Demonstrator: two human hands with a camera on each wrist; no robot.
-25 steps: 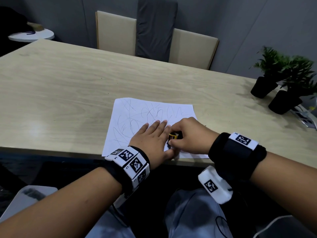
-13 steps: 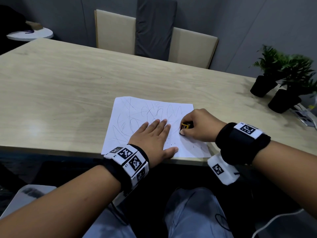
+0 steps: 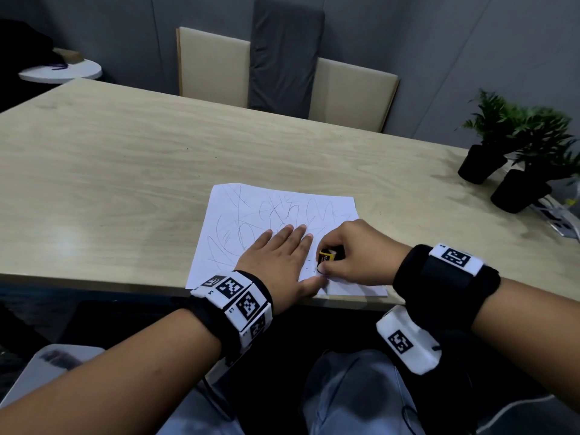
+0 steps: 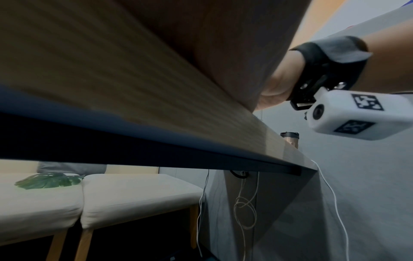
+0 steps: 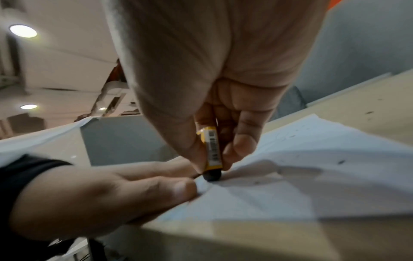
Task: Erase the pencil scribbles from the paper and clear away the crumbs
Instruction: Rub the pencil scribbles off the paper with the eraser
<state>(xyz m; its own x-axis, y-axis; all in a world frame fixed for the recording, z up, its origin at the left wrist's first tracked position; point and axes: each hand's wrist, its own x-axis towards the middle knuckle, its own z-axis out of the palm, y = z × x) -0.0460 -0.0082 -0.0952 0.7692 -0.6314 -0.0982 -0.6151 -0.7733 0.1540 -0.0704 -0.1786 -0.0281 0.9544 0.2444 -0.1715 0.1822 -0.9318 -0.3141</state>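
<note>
A white sheet of paper (image 3: 251, 208) covered in pencil scribbles lies near the front edge of the wooden table (image 3: 125, 158). My left hand (image 3: 279, 255) lies flat on the sheet, fingers straight, pressing it down. My right hand (image 3: 351, 255) pinches a small eraser (image 3: 326, 256) in a yellow sleeve, its dark tip (image 5: 211, 176) touching the paper (image 5: 312, 167) just beside my left thumb (image 5: 174, 187). A few dark crumbs (image 3: 310, 270) speckle the sheet near the eraser. The left wrist view shows only the table's front edge (image 4: 156, 109) and my right wrist.
Two potted plants (image 3: 518, 152) in black pots stand at the table's right end, with papers beside them. Beige and grey padded panels (image 3: 282, 64) stand behind the far side. A small round white table (image 3: 59, 72) sits at the far left.
My right hand swept the eraser away up the sheet and has come back toward me beside my left thumb. The left hand has stayed flat on the paper.
</note>
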